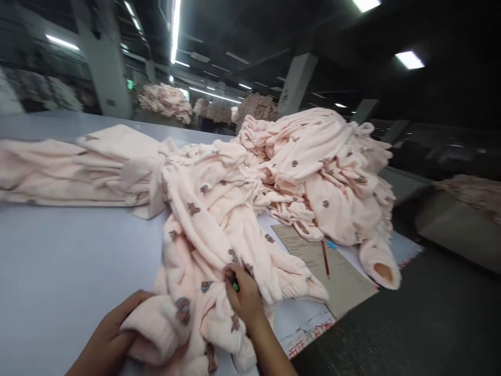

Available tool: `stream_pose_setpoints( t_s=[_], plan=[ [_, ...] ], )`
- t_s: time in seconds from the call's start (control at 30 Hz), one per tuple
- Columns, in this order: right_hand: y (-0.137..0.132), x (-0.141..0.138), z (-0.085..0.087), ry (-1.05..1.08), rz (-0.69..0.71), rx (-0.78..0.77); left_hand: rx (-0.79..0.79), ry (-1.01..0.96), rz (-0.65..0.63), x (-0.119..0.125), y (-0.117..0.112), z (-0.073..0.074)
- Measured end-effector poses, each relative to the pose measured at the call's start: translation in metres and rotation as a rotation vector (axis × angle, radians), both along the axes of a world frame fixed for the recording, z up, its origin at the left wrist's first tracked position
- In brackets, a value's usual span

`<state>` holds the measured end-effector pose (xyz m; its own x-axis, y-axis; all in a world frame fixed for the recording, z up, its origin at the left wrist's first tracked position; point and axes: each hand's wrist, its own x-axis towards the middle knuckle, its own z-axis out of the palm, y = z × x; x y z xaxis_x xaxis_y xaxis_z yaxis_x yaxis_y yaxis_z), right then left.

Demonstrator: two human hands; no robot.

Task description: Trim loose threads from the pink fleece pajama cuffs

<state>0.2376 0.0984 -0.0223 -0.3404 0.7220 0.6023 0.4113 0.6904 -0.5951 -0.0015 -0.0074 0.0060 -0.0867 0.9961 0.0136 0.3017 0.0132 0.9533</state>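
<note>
A pale pink fleece garment (pixel 211 230) with small brown bear prints lies crumpled across the white table (pixel 58 261) in front of me. My left hand (pixel 113 334) lies against a rolled cuff of it at the bottom edge, fingers curled on the fabric. My right hand (pixel 245 297) pinches the fleece near the middle, and a small green object (pixel 236 286) shows between its fingers.
A big heap of the same pink garments (pixel 321 167) sits to the right, a folded stack (pixel 78 167) to the left. A brown paper sheet (pixel 332 266) with a red pencil (pixel 325 258) lies near the table's right edge. More pink piles stand far behind.
</note>
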Motion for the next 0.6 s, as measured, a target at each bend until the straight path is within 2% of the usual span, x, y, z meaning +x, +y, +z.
stream_pose_setpoints(
  t_s=[0.13,0.23,0.33,0.43,0.53,0.6],
  plan=[
    [0.003,0.003,0.002,0.011,0.048,-0.014,0.049,-0.038,0.132,0.003,-0.018,0.029],
    [0.003,0.003,0.006,0.02,0.059,-0.038,0.137,0.005,0.179,0.012,-0.028,0.043],
    [0.002,0.001,0.019,0.021,0.052,-0.118,0.295,0.064,0.19,0.021,-0.033,0.043],
    [-0.003,0.003,0.044,0.036,0.012,-0.232,0.412,0.114,0.129,0.028,-0.032,0.038],
    [-0.023,0.005,0.069,0.097,-0.044,-0.291,0.468,0.128,0.04,0.033,-0.028,0.036],
    [-0.046,0.001,0.077,0.132,-0.028,-0.341,0.523,0.13,-0.002,0.038,-0.025,0.037]
  ],
)
